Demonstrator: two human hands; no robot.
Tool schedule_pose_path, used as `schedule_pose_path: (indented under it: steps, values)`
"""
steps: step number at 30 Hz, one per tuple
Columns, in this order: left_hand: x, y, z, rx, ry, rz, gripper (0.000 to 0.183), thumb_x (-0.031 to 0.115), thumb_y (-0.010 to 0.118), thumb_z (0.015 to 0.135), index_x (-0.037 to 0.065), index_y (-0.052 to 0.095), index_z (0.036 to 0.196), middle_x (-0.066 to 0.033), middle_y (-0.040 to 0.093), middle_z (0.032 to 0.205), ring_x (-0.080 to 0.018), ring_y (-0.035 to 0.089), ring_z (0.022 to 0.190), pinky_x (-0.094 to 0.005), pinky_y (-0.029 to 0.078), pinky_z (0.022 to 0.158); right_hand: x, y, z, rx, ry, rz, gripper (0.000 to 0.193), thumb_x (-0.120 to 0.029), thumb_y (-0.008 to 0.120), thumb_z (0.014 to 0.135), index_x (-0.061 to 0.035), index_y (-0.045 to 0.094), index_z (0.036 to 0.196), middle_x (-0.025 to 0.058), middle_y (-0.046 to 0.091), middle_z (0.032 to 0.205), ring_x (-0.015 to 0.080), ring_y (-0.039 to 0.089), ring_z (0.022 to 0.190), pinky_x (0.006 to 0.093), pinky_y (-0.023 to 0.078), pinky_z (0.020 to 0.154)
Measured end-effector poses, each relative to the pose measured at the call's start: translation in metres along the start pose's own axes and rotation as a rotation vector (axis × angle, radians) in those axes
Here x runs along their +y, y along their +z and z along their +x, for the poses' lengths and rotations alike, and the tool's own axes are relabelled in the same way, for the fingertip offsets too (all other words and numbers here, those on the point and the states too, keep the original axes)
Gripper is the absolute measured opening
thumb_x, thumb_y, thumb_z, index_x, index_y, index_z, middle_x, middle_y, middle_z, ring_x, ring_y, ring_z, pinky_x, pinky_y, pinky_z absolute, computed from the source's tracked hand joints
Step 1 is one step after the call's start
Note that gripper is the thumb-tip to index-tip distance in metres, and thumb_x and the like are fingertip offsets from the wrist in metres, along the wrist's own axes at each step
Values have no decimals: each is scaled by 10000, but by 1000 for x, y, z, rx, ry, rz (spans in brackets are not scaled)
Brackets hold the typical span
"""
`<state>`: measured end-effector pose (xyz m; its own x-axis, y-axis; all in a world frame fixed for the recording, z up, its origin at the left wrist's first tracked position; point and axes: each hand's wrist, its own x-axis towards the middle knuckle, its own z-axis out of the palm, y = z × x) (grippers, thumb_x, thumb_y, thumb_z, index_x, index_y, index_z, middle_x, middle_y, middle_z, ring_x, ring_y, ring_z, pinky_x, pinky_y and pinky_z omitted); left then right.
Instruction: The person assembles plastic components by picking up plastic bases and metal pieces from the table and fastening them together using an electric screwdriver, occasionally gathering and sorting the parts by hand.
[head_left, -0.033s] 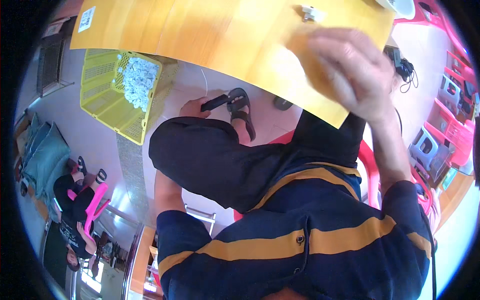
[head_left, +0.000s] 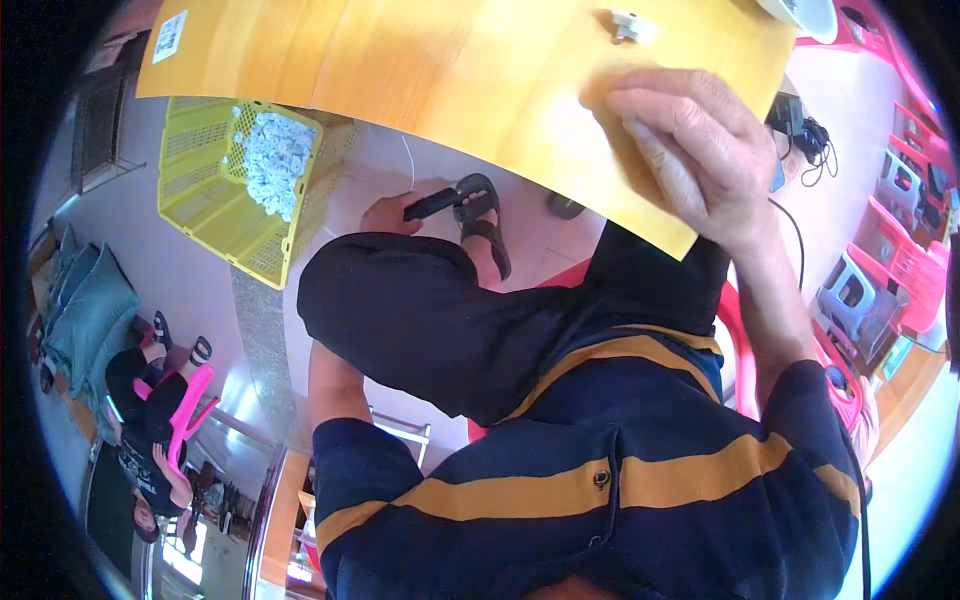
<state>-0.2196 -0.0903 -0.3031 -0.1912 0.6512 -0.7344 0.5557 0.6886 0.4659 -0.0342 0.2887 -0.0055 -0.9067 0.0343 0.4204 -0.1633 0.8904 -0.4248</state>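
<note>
Yellow tabletop [head_left: 400, 60] under curled right hand [head_left: 700, 150]

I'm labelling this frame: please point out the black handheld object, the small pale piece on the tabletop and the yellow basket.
Black handheld object [head_left: 431, 205], head view: middle of its body.
Small pale piece [head_left: 628, 27], head view: its middle.
Yellow basket [head_left: 245, 243], head view: side wall.

A white label [head_left: 169, 36] with a dark printed code sits at the tabletop's [head_left: 400, 60] left end, too small to read. Pale lettering [head_left: 135, 468] marks the seated person's dark shirt [head_left: 145, 482], also illegible here.
</note>
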Motion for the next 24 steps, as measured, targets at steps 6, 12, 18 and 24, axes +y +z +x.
schedule_pose_path:
  steps: [6,12,18,24]
  values:
    - [-13,20,28,-54,72,23,526,262,720,796,189,598,1302,-165,714,975,-367,688,942,-472,540,841,3,11,-3,139,186,93,153,9,698,874,-17,728,1022,120,729,929,227,705,845,298,545,752]
    - [-8,24,32,-4,102,99,495,293,706,796,188,599,1267,-152,710,1018,-391,672,979,-519,530,851,6,10,-7,50,332,238,158,34,610,953,28,697,1085,142,706,1085,214,674,1020,288,509,899]
    - [0,20,37,-53,86,177,502,293,715,799,194,597,1276,-143,710,1033,-382,671,994,-517,531,857,6,11,-9,63,351,236,162,31,607,958,26,698,1092,133,705,1091,200,673,1016,279,509,898]
    - [5,18,35,-14,94,199,503,291,705,802,209,596,1286,-139,705,1061,-372,664,1011,-511,527,868,3,12,-9,79,401,272,164,38,597,957,28,703,1082,144,708,1078,211,667,1035,293,504,915]
